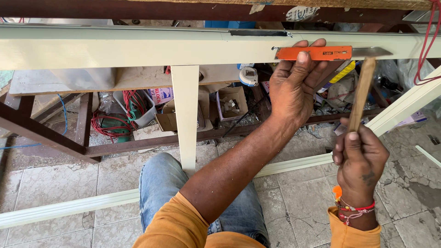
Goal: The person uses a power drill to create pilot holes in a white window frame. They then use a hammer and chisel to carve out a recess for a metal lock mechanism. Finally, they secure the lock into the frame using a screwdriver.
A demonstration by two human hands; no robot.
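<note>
The orange-handled chisel (313, 53) lies flat against the face of the cream frame rail (138, 48), at about one o'clock in your view, its steel blade (372, 51) pointing toward three o'clock. Your left hand (294, 89) wraps it from below, fingers curled over the top edge and thumb pressed on the handle, pinning it to the rail. Your right hand (358, 158), at four o'clock, is closed tight around a wooden handle (362, 94) that rises to just under the blade; its head is hidden, so you cannot tell what kind of striking tool it is.

This looks like the setting-up for a cut: tool placed, striker raised close. The next move seems to call for a steady left hand so the blade does not slide along the painted face, and a short, controlled tap.

A cream upright (186, 115) drops from the rail at eleven o'clock. Behind it, a rusty steel bench (55, 133) shelters red cable (105, 124) and cardboard boxes (232, 103).
</note>
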